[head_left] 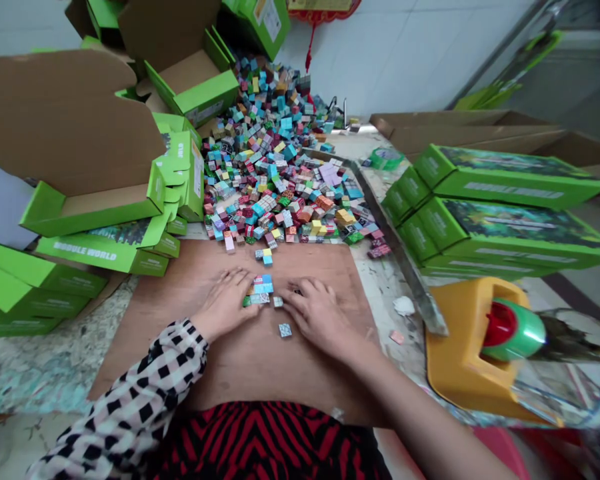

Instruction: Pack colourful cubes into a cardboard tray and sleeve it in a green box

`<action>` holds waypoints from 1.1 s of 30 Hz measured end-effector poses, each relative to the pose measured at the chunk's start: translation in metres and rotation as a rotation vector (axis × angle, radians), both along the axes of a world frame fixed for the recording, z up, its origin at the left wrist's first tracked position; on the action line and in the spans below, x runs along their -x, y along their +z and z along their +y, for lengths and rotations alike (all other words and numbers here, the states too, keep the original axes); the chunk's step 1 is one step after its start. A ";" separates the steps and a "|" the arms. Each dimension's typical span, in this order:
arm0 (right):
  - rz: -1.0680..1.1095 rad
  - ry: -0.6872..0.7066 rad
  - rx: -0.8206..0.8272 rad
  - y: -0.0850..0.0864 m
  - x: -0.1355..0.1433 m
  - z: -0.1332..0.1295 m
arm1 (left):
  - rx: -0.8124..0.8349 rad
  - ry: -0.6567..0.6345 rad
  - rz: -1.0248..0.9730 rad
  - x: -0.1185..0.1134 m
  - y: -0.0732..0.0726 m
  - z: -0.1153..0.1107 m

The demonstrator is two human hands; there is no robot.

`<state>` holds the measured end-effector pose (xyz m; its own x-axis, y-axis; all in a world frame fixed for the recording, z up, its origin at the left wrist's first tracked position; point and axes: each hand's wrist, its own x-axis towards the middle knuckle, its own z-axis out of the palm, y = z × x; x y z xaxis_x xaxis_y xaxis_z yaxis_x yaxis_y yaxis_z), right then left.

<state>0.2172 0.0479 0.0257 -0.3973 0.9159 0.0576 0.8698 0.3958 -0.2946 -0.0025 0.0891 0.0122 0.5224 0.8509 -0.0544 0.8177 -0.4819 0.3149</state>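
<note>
The left hand (225, 299), fingers flat, touches the block cluster (263, 285) on the brown board (240, 367), toward the counter's (45, 360) near edge. I can't tell whether the right hand (323, 320) grips the small block (279, 302); pushing sideways could skew the cluster.

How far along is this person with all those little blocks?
Perhaps done: the closed green boxes stacked at right, though their contents are hidden. In hand: a small block cluster on the brown board, between left hand and right hand. Apparently remaining: the big heap of loose blocks and the open green boxes at left.
</note>
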 end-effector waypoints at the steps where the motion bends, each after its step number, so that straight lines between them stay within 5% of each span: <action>1: 0.028 -0.008 -0.006 -0.001 -0.004 0.000 | -0.003 -0.004 0.001 0.000 0.000 0.000; 9: 0.120 -0.029 0.211 -0.005 -0.027 0.000 | -0.220 -0.079 -0.086 0.000 0.017 -0.028; 15: 0.166 -0.042 0.287 -0.001 -0.027 -0.013 | -0.035 -0.155 -0.165 -0.019 0.016 -0.063; 21: 0.090 -0.053 0.242 0.002 -0.024 -0.027 | 0.010 -0.125 -0.162 -0.032 0.003 -0.061; 33: -0.014 0.086 0.150 0.005 -0.018 -0.043 | 0.029 -0.205 -0.151 -0.026 0.005 -0.064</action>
